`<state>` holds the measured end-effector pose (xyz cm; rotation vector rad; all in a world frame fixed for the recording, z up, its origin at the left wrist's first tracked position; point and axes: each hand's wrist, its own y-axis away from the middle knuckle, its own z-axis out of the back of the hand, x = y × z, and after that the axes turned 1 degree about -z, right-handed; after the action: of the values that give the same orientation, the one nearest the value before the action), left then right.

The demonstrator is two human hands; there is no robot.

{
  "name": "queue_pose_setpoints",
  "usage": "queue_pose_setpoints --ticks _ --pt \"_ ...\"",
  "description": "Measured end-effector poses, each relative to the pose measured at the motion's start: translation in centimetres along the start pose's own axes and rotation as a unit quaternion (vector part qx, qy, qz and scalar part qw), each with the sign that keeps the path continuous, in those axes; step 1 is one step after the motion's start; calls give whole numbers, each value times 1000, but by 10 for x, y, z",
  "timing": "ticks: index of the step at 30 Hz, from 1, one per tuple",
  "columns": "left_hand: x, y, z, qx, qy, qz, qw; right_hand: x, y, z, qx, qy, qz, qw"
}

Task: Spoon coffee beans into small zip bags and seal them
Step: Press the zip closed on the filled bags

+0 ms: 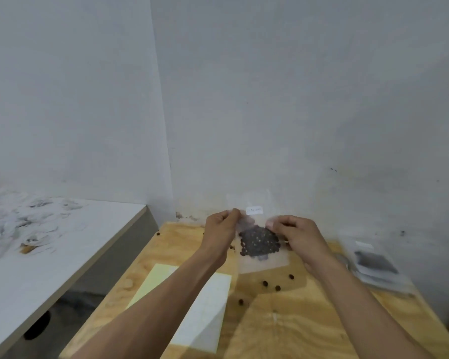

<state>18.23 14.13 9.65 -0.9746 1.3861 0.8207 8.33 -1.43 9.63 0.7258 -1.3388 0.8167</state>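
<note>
Head-cam view, looking down at a pale wooden bench (283, 330) set against a grey wall. Both hands are raised just above the bench, holding a small clear zip bag (259, 244) between them, w/ a dark cluster of coffee beans (259, 242) showing through the plastic. Left hand (222, 229) pinches the bag's upper left edge w/ curled fingers; right hand (298, 233) pinches the upper right edge, thumb and fingertips closed on the plastic. A small white label (254, 210) sits near the bag's top. Whether the zip is closed can't be told; it's blurred. Loose beans (271, 285) lie scattered on the bench near the bag, approx. below it. A stack of filled bags (376, 268) lies at right; sheets of paper (192, 304) lie nearer, at left. Risk, judged: if the bag tilts before the zip is pressed fully shut, more beans could spill out.
</note>
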Motion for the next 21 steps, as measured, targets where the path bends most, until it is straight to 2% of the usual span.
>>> queue_pose_setpoints --ticks 4,9,13,17,21 --pt "13 -6 -40 42 -72 18 996 -10 0 42 -95 -10 -10 995" --pt "21 -2 -111 141 -125 13 982 -26 0 113 -220 23 -13 975" --pt "33 2 -174 212 -206 -4 955 -44 0 170 -244 110 -36 963" --pt "42 -3 -222 222 -278 -40 934 -54 1 203 -253 194 -54 946" --pt "54 -9 -247 228 -330 -22 916 -68 -4 211 -234 261 -86 933"
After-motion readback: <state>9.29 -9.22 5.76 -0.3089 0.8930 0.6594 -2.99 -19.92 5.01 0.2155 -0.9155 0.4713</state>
